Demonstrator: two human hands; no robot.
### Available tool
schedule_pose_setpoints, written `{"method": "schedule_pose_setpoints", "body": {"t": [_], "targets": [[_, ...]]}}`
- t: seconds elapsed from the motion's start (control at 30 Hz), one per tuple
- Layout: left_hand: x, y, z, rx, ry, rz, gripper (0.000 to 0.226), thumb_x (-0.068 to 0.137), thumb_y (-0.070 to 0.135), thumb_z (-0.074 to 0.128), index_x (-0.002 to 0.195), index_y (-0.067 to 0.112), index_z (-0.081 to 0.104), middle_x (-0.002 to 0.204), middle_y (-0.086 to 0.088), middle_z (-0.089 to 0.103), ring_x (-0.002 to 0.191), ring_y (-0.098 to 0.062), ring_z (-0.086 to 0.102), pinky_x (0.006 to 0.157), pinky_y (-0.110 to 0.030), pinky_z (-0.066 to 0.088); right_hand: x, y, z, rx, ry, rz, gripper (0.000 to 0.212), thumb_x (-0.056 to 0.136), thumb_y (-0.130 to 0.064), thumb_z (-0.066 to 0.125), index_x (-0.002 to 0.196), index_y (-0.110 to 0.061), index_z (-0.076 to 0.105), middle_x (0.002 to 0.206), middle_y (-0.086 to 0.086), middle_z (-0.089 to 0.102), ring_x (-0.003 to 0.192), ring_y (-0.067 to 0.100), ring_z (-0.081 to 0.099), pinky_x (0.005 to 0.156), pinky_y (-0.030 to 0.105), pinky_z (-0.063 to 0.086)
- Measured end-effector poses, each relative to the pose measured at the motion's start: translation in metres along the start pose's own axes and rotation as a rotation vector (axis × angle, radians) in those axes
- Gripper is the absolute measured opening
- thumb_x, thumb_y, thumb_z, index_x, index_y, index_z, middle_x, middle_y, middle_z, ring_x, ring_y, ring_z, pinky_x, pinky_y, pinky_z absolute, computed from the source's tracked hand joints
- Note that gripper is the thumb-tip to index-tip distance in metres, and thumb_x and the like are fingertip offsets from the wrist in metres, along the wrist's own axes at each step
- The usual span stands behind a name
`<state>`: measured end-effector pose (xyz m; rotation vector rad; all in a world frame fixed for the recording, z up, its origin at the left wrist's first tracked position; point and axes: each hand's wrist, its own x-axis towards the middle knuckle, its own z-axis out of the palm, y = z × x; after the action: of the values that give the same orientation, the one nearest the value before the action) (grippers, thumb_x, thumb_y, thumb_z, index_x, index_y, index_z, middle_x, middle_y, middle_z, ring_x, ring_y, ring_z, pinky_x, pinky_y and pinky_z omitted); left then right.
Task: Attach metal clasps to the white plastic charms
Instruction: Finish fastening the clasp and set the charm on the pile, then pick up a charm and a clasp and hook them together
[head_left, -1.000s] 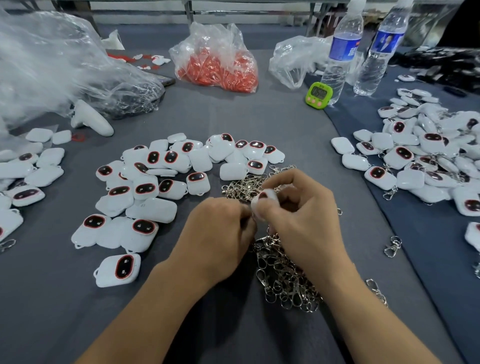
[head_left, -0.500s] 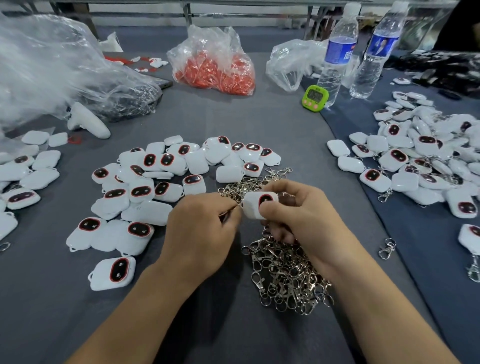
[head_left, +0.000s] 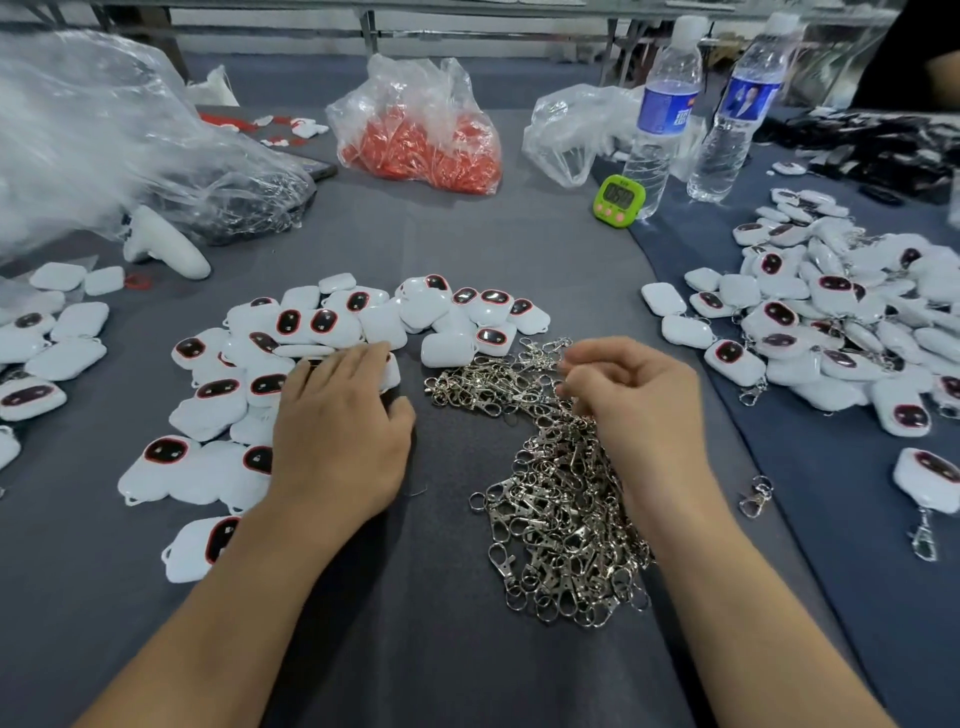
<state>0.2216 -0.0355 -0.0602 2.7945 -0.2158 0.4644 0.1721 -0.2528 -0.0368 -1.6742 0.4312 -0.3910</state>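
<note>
Left hand (head_left: 337, 431): palm down, fingers fairly straight, resting on the loose white charms (head_left: 322, 325), which lie at 9 o'clock of the clasp pile (head_left: 561, 499).
Right hand (head_left: 636, 410): fingers curled over the pile's 12 o'clock end; whether they pinch a clasp cannot be told.
Charms with clasps (head_left: 831, 322): heap at 3 o'clock.
Green timer (head_left: 619, 200), two water bottles (head_left: 660, 114): 1 o'clock.

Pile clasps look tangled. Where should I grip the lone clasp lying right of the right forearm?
Pinch the lone clasp across its longer hook body, the nearer end, from straight above: it lies flat on the cloth, clear of the pile.
</note>
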Motion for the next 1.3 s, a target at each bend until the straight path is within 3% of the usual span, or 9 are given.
{"method": "schedule_pose_setpoints", "body": {"t": [0.13,0.27,0.4,0.6,0.7,0.87,1.0,1.13,1.3], "targets": [[-0.001,0.0,0.003,-0.024,0.02,0.012,0.046,0.093,0.027,0.061,0.136,0.011,0.058,0.129,-0.011,0.063,0.119,-0.032,0.055,0.108,-0.047,0.037,-0.009,0.007,0.009,-0.73,-0.239,-0.196,0.047,0.089,-0.032,0.071,0.134,-0.04,0.061,0.131,-0.011,0.062,0.116,0.007,0.055,0.096,0.021,0.038],[-0.003,0.001,0.0,-0.013,0.029,0.011,0.04,0.096,0.029,0.06,0.131,0.01,0.063,0.122,-0.013,0.065,0.113,-0.035,0.056,0.104,-0.048,0.037,-0.013,0.006,0.014,-0.8,-0.353,-0.295,0.049,0.091,-0.028,0.066,0.139,-0.036,0.061,0.148,-0.011,0.054,0.139,0.014,0.045,0.12,0.038,0.031],[-0.003,0.004,-0.001,-0.036,0.067,0.034,0.033,0.102,0.028,0.053,0.126,0.01,0.067,0.115,-0.01,0.07,0.108,-0.032,0.059,0.106,-0.047,0.036,-0.014,0.008,0.013,-0.736,-0.363,-0.306,0.033,0.088,-0.026,0.07,0.118,-0.04,0.072,0.136,-0.019,0.062,0.125,0.007,0.054,0.109,0.027,0.038],[-0.004,0.005,-0.008,-0.098,0.251,-0.02,0.027,0.103,0.025,0.054,0.087,0.015,0.074,0.062,-0.005,0.065,0.061,-0.028,0.048,0.085,-0.039,0.034,-0.016,0.009,0.016,-0.61,-0.371,-0.248,0.012,0.085,-0.024,0.074,0.084,-0.035,0.077,0.106,-0.021,0.074,0.086,0.002,0.066,0.071,0.016,0.051],[-0.005,0.008,-0.013,-0.214,0.309,-0.06,0.016,0.096,0.028,0.066,0.087,0.022,0.078,0.068,0.001,0.068,0.075,-0.027,0.057,0.082,-0.037,0.032,-0.018,0.007,0.016,-0.528,-0.332,-0.256,0.012,0.084,-0.024,0.075,0.076,-0.034,0.077,0.084,-0.021,0.074,0.064,-0.001,0.064,0.057,0.011,0.048],[-0.01,0.014,-0.013,-0.391,0.414,0.019,0.012,0.089,0.034,0.074,0.095,0.026,0.081,0.086,0.022,0.065,0.089,-0.009,0.048,0.083,-0.029,0.039,-0.025,0.003,0.02,-0.381,-0.201,-0.347,0.012,0.083,-0.023,0.078,0.08,-0.034,0.079,0.088,-0.026,0.071,0.093,-0.008,0.063,0.079,0.003,0.042],[-0.012,0.017,-0.014,-0.726,0.292,-0.017,0.016,0.087,0.045,0.068,0.092,0.035,0.079,0.084,0.026,0.071,0.085,0.003,0.064,0.077,-0.009,0.044,-0.032,-0.001,0.025,-0.104,-0.285,-0.278,0.019,0.087,-0.017,0.072,0.088,-0.034,0.08,0.075,-0.012,0.075,0.065,0.01,0.068,0.06,0.023,0.056],[-0.009,0.022,-0.015,-1.037,0.162,-0.136,0.011,0.084,0.043,0.074,0.08,0.052,0.076,0.071,0.018,0.074,0.063,0.004,0.066,0.06,-0.013,0.05,-0.034,0.0,0.03,0.032,-0.239,-0.184,0.032,0.087,-0.022,0.074,0.115,-0.037,0.072,0.093,-0.013,0.078,0.072,0.014,0.074,0.07,0.037,0.062],[-0.011,0.025,-0.015,-1.124,-0.104,-0.049,0.012,0.084,0.039,0.071,0.088,0.036,0.082,0.074,0.007,0.077,0.065,-0.008,0.071,0.059,-0.023,0.055,-0.032,-0.002,0.03,0.044,-0.376,-0.174,0.018,0.089,-0.027,0.078,0.106,-0.032,0.075,0.079,-0.002,0.076,0.066,0.014,0.071,0.059,0.028,0.057]]}}
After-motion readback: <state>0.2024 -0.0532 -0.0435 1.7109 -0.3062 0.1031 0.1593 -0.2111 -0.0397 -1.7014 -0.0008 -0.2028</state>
